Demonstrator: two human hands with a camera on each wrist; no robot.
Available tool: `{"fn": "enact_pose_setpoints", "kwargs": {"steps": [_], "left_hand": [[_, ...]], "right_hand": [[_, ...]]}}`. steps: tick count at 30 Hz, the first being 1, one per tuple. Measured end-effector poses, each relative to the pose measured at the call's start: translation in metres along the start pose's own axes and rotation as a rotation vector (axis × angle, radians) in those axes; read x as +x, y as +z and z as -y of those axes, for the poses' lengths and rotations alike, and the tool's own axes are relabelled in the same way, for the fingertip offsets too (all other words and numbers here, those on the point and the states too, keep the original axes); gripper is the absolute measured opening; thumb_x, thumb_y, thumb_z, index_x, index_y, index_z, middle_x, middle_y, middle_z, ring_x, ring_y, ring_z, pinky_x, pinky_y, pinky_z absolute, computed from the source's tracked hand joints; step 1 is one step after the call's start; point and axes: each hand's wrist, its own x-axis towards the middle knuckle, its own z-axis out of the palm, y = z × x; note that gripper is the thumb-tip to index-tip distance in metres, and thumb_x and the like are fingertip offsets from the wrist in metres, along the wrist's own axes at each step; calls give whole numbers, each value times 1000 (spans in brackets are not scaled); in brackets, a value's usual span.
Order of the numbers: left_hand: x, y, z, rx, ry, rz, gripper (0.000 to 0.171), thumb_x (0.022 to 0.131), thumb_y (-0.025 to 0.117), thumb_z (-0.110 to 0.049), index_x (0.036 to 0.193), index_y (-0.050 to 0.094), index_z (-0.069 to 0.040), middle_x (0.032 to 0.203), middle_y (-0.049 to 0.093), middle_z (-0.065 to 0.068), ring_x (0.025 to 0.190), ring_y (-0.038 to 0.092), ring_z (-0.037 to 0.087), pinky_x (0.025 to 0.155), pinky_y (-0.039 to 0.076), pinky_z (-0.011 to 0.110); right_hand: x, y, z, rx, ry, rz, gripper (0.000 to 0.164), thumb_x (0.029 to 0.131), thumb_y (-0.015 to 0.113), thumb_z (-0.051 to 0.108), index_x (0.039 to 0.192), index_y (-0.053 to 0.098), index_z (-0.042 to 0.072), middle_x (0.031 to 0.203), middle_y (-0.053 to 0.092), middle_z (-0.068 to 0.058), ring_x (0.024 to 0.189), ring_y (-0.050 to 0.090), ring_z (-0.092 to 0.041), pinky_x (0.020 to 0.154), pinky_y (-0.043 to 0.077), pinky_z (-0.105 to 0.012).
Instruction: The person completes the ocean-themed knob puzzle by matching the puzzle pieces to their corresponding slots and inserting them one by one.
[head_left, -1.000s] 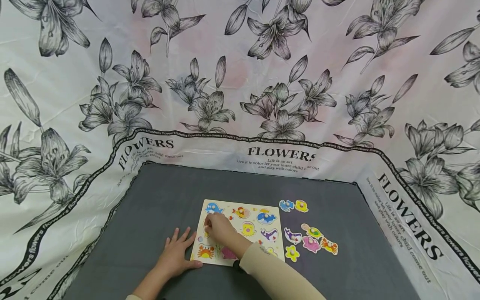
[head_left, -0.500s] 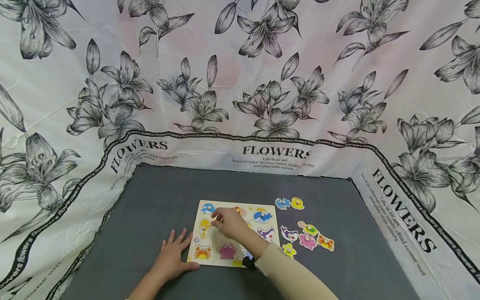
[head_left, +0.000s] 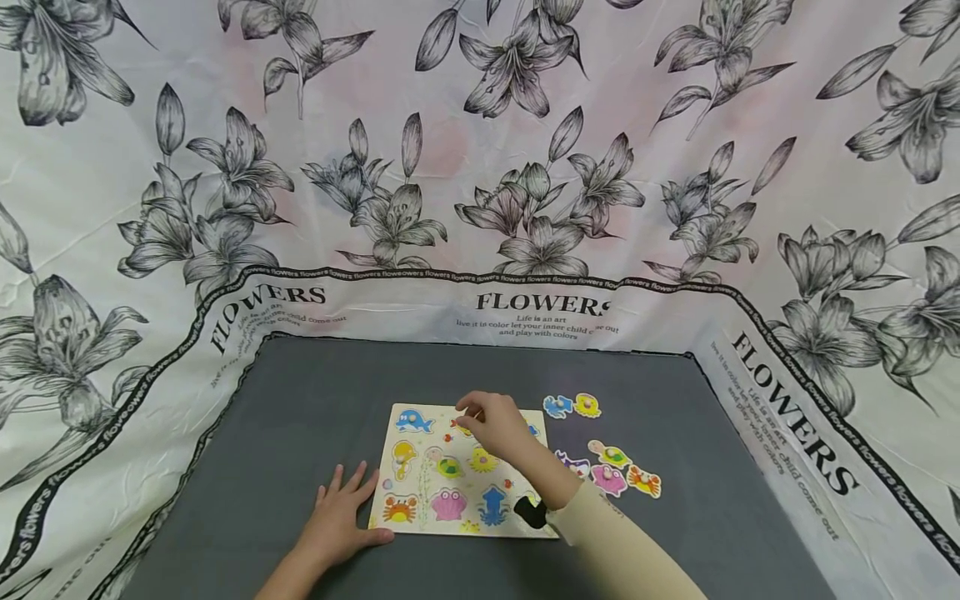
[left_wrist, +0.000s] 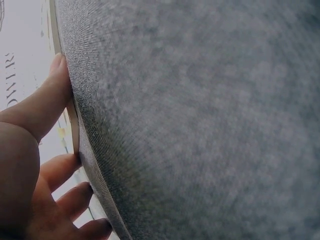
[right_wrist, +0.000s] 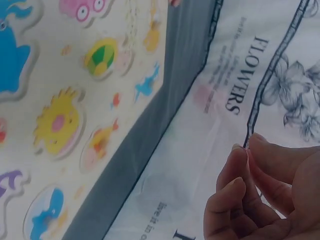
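Observation:
A pale puzzle board (head_left: 427, 467) with colourful sea-animal pictures lies on a dark grey surface. My left hand (head_left: 336, 518) is at its lower left corner, fingers spread beside the left edge. In the left wrist view, its thumb (left_wrist: 47, 97) lies against the board's edge. Over the board's top edge hovers my right hand (head_left: 498, 425), overlapping the goldfish picture (right_wrist: 100, 145) in the head view. Its fingers are loosely curled, thumb and forefinger tips close together, and no piece shows between them. The yellow seahorse (head_left: 403, 458) sits at the board's left side.
Loose puzzle pieces lie right of the board: a blue fish (head_left: 557, 407), a yellow one (head_left: 587, 406), a turtle (head_left: 611, 454), a pink piece (head_left: 608, 479) and a crab (head_left: 644, 481). Flower-printed cloth (head_left: 517, 200) stands around the surface. A black device (head_left: 531, 511) is at my right wrist.
My right hand has lifted from the seahorse and moved right and away from me to the board's top edge. My left hand stays at the corner; the head view has shifted slightly.

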Motion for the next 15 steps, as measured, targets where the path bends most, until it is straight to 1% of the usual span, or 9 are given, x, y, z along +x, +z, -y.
{"fn": "enact_pose_setpoints", "kwargs": {"steps": [4,11,15], "left_hand": [[-1,-1,0,2,6,4,113,61,86,-65,152,48,-10,162,33,21,150,10,55,114,13,77],[-4,-4,-1,-29,9,18,112,62,87,-63,152,47,-10,162,32,21,150,11,55,114,12,76],[-4,-5,-2,-35,10,19,111,63,86,-63,153,46,-11,163,32,20,151,10,54,115,12,76]], "right_hand": [[-7,-14,-9,4,24,-36,14,95,72,17,109,74,14,90,72,3,77,63,-10,66,53,-27],[-23,-45,-37,19,100,-136,12,93,73,13,105,75,14,92,73,2,77,64,-11,66,54,-29],[-32,-62,-53,-18,133,-183,15,92,75,12,107,74,12,93,72,0,79,64,-13,67,54,-30]]}}
